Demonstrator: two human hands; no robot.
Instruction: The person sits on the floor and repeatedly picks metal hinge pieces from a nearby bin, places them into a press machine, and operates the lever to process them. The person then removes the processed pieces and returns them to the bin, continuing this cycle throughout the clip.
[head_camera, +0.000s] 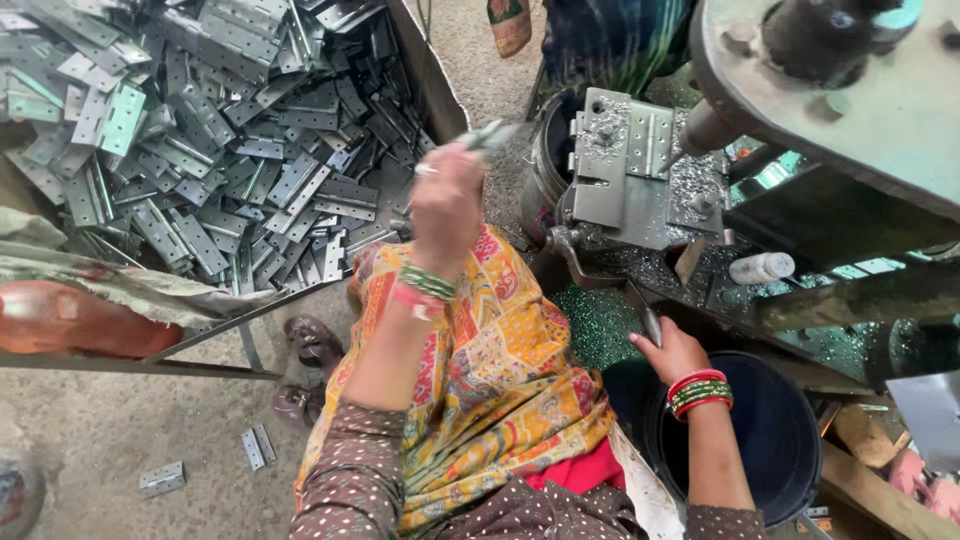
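My left hand (446, 200) is raised over my knee, shut on a small metal hinge (487, 135) that sticks out past my fingers. It hangs between the hinge pile (210, 130) on the left and the machine's metal jig (625, 170) on the right, where another hinge (650, 140) lies clamped among shavings. My right hand (668, 350) grips the end of a thin metal lever (640, 312) that runs up toward the jig. Both wrists carry green and red bangles.
A tray table (255, 310) holds the hinge pile. A dark bucket (790, 440) stands below my right hand. Loose hinges (256, 446) lie on the concrete floor near sandals (312, 345). A large machine plate (880, 110) overhangs the upper right. A white bottle (762, 267) rests beside the jig.
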